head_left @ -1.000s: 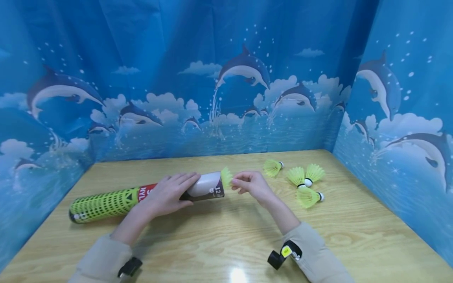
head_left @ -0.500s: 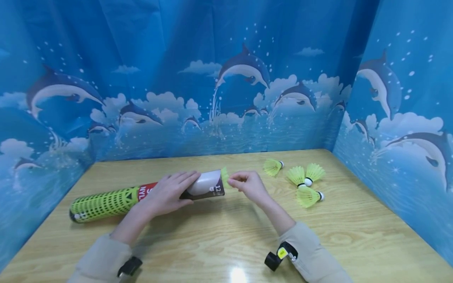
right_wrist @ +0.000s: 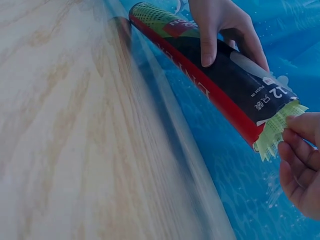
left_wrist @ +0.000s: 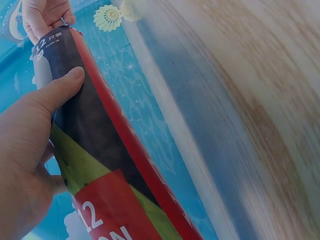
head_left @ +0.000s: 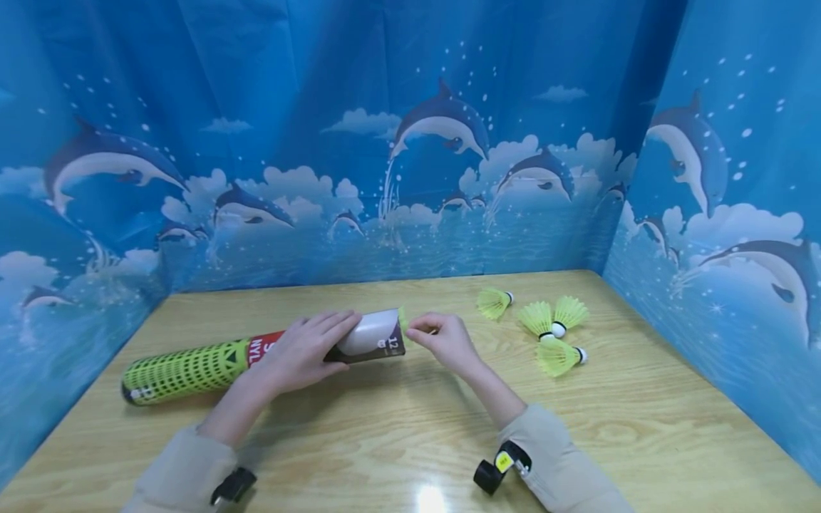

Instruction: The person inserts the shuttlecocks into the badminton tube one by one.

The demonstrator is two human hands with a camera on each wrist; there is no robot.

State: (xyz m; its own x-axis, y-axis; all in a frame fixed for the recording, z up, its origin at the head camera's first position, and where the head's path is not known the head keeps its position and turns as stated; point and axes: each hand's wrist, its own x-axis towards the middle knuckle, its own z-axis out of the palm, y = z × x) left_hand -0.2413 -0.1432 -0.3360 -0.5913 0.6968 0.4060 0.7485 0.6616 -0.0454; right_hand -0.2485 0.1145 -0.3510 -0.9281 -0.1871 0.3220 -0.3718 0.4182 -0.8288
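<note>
A long shuttlecock tube [head_left: 192,370], patterned green, red, black and silver, lies at a slant with its mouth end toward the right. My left hand [head_left: 312,350] grips it near the mouth, thumb on the near side and fingers over the top. At the mouth, my right hand [head_left: 447,342] pinches the skirt of a yellow-green shuttlecock [right_wrist: 275,129] between thumb and fingers. Only the skirt's ragged rim sticks out of the tube; the rest is hidden inside. In the left wrist view, the right hand [left_wrist: 46,17] shows just beyond the tube's end.
Several loose yellow-green shuttlecocks lie on the wooden table [head_left: 410,442] at the right: one shuttlecock [head_left: 494,303] by itself toward the back, the others, including a front shuttlecock [head_left: 558,356], bunched together. A blue dolphin-print curtain [head_left: 308,128] encloses the back and sides.
My right hand has moved left toward the tube, and the shuttlecock has slid deeper into the mouth, so less skirt shows. The left hand keeps its hold; the tube has barely shifted left.
</note>
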